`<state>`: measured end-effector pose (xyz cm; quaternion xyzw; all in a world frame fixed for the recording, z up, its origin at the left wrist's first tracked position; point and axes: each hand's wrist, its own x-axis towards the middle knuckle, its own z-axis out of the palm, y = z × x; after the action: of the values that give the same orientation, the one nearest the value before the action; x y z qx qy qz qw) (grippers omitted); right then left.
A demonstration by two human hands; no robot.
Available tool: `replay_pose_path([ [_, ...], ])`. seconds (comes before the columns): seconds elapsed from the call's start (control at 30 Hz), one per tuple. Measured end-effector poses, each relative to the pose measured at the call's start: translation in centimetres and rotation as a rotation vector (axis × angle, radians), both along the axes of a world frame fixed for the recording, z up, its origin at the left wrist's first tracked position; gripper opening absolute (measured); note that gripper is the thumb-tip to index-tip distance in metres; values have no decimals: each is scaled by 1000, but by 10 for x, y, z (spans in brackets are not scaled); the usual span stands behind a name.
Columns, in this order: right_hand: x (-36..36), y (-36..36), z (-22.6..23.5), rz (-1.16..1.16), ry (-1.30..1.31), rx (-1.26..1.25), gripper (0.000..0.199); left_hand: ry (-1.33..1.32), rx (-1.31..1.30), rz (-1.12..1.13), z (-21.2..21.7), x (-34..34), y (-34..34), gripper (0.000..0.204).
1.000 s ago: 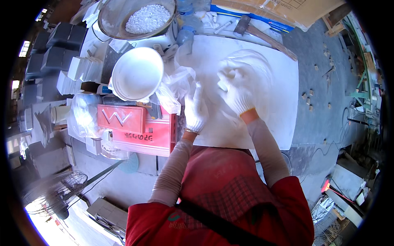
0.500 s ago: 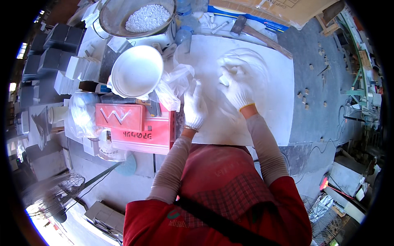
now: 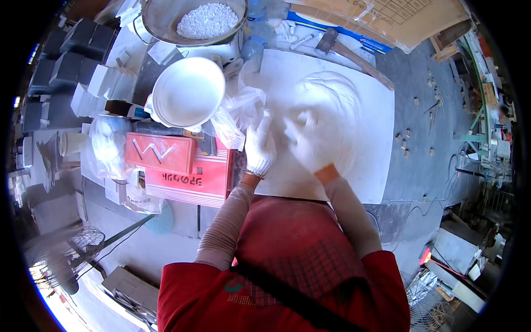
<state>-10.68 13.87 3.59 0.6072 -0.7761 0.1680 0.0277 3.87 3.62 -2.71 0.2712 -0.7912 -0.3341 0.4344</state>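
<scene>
A white board (image 3: 376,138) lies in front of me with a smooth white heap, perhaps powder, (image 3: 337,91) spread over its middle and right. My right hand (image 3: 315,141), in a white knit glove, is over the near left part of the heap. Motion smears its fingers, and I cannot make out anything in them. My left hand (image 3: 259,146), gloved too, rests along the board's left edge with its fingers stretched forward. It appears to hold nothing. Beside it is a crumpled clear plastic bag (image 3: 243,108), and beyond that a white bowl (image 3: 187,91).
A wooden-handled hammer (image 3: 354,55) lies across the board's far edge. Left of my left hand sits a red box (image 3: 213,177) with a smaller red case (image 3: 160,152) on it. A metal basin (image 3: 157,30) holds white granules. A cardboard box (image 3: 381,19) stands at the back.
My right hand has drawn back toward me across the heap, uncovering its far part. My left hand keeps its place at the board's left edge. The whole view has shifted slightly.
</scene>
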Motion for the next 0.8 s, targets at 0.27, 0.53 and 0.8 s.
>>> replay_pose_path([
  [0.27, -40, -66, -20, 58, -255, 4, 56, -91, 17, 32, -1, -4, -2, 70],
  [0.53, 4, -27, -8, 57, 16, 100, 48, -74, -58, 53, -9, 1, -4, 74],
  [0.8, -53, 3, 12, 80, -17, 86, 54, -153, 28, 11, 1, -1, 0, 66],
])
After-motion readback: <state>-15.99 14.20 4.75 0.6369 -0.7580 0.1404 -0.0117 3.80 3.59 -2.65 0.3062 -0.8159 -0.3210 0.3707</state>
